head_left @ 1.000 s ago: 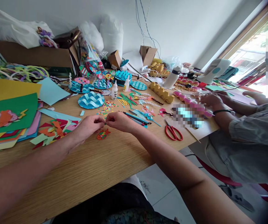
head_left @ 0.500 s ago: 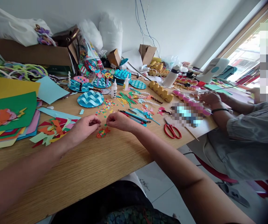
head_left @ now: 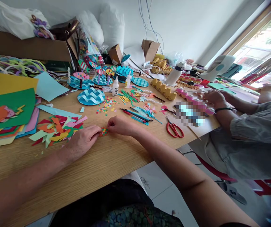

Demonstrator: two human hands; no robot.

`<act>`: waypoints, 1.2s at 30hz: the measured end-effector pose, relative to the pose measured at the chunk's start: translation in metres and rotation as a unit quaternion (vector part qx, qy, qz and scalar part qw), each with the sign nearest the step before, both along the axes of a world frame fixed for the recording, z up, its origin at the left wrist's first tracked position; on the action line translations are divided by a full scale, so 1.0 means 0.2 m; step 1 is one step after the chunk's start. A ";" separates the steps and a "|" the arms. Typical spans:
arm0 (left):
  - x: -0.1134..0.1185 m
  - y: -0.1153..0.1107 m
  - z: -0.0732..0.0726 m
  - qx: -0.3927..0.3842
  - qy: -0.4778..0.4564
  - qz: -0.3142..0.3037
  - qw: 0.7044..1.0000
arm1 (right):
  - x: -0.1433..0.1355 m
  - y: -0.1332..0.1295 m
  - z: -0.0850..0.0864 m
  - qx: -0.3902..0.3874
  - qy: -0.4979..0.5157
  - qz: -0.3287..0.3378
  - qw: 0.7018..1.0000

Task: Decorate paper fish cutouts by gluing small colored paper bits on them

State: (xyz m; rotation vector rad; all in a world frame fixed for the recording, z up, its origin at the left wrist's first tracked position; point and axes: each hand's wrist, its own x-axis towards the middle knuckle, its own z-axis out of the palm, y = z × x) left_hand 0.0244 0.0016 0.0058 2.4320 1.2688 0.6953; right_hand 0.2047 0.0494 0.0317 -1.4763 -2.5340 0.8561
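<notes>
A small orange paper fish (head_left: 104,132) with coloured dots lies on the wooden table, partly covered at both ends by my fingers. My left hand (head_left: 84,140) is closed, its thumb and forefinger pinching the fish's left end. At the right end, my right hand (head_left: 121,125) has its fingertips pressed together against the fish; whatever is between them is too small to make out. Just beyond lie scattered paper dots (head_left: 107,106). Pens (head_left: 135,116) lie past my right hand, and a heap of paper scraps (head_left: 57,129) is beside my left.
Red-handled scissors (head_left: 174,129) lie to the right. Glue bottles (head_left: 115,86) stand behind a blue wavy-patterned disc (head_left: 91,96). Coloured sheets (head_left: 10,107) are stacked at left. At right, another person's hands (head_left: 214,98) work near a pink egg-carton strip (head_left: 185,97).
My left hand has moved down and slightly right onto the fish's left end. My right fingertips have come to its right end, and both hands now hide more of it.
</notes>
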 end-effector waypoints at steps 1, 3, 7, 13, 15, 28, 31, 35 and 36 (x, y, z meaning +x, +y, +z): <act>0.00 0.00 0.00 0.002 0.000 -0.003 1.000 | 0.00 0.00 0.00 0.004 -0.005 0.002 1.000; 0.00 0.00 -0.01 0.004 -0.002 -0.007 1.000 | -0.01 0.00 0.00 0.009 -0.013 0.003 1.000; 0.00 -0.01 -0.01 0.003 0.001 -0.008 1.000 | -0.01 -0.01 0.00 0.012 -0.024 -0.002 1.000; -0.01 -0.01 -0.02 0.004 0.001 -0.010 1.000 | -0.02 -0.01 0.00 0.016 -0.045 -0.006 0.999; -0.01 0.00 -0.02 0.005 0.008 -0.009 1.000 | -0.02 -0.01 0.00 0.019 -0.051 -0.004 0.998; -0.02 -0.02 -0.04 0.034 0.036 -0.025 0.998 | -0.03 -0.01 -0.02 0.040 -0.062 -0.008 0.997; -0.02 -0.02 -0.06 0.046 0.038 -0.026 0.998 | -0.03 -0.01 -0.03 0.045 -0.058 -0.007 0.997; -0.03 -0.01 -0.07 0.050 0.042 -0.033 0.997 | -0.02 -0.01 -0.02 0.041 -0.056 -0.013 0.997; -0.03 -0.01 -0.07 0.055 0.042 -0.035 0.997 | -0.03 -0.02 -0.02 0.041 -0.055 -0.014 0.998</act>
